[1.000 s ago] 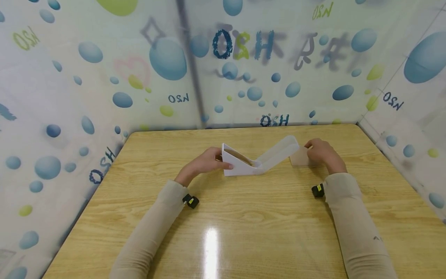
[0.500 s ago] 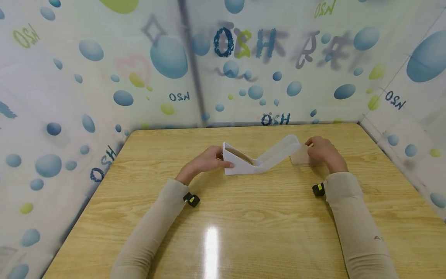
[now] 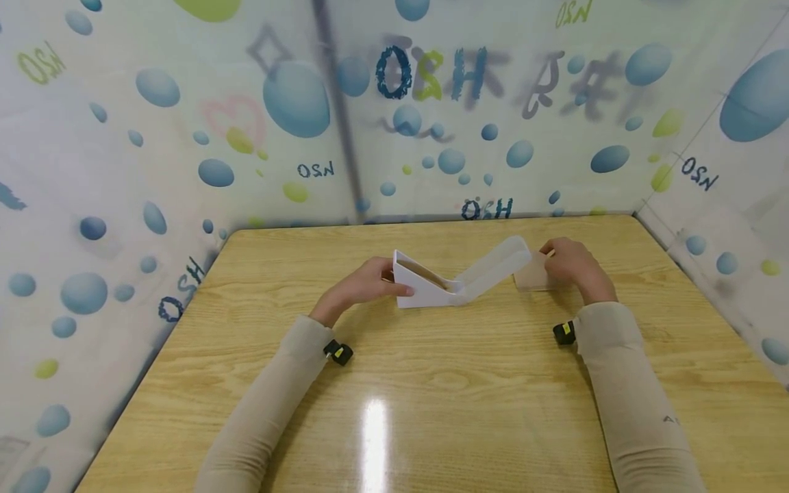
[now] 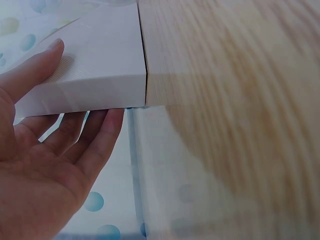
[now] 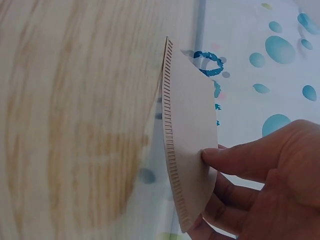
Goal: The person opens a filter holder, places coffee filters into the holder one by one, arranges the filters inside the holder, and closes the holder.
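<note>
My left hand grips the left end of a white box standing on the table. In the left wrist view the thumb lies on one side of the box and the fingers reach round its far side. Brown sheets show inside the slanted opening. The pale, translucent-looking lid is swung open to the right. Beyond it my right hand pinches a light brown paper coffee filter by its edge. A crimped seam runs along this filter in the right wrist view.
The wood-grain table spreads in front of both arms, with a bright light reflection on it. A white wall sheet with blue and green spots stands behind the table and at both sides. Small black cameras sit at the wrists.
</note>
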### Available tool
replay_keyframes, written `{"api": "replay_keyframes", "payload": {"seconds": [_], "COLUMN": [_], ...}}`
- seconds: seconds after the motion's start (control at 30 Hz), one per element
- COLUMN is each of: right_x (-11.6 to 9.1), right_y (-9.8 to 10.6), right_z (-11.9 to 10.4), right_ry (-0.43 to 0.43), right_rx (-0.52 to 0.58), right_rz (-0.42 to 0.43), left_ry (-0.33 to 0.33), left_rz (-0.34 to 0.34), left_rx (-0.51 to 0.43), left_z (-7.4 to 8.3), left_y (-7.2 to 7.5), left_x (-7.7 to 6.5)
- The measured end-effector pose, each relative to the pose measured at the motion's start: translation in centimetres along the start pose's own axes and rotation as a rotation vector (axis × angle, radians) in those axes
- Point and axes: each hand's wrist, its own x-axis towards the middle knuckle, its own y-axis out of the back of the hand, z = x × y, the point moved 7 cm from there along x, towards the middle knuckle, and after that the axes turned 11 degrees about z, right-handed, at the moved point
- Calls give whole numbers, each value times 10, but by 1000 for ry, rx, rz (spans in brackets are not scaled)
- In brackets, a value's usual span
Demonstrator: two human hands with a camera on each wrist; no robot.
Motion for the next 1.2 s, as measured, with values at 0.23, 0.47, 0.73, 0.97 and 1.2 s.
{"api": "replay_keyframes", "payload": {"seconds": [0.23, 0.47, 0.73, 0.97, 1.2], "right_x": [1, -1, -2, -6, -11], "right_y": [2, 8, 18, 25, 35], "right_z": [1, -6, -14, -22, -32], "right_ry": [-3, 25, 56, 70, 84], "right_rx": [2, -13, -36, -29, -23], "right_rz": [-1, 27, 66, 100, 142], "left_ry": [1, -7, -7, -4, -1], "left_rz": [1, 3, 3, 3, 7], "left_rx": [2, 1, -2, -2, 4], "left_z": [-1, -1, 0, -1, -1], "left_y": [0, 0, 0, 0, 0], "left_x": [1, 1, 1, 1, 1]}}
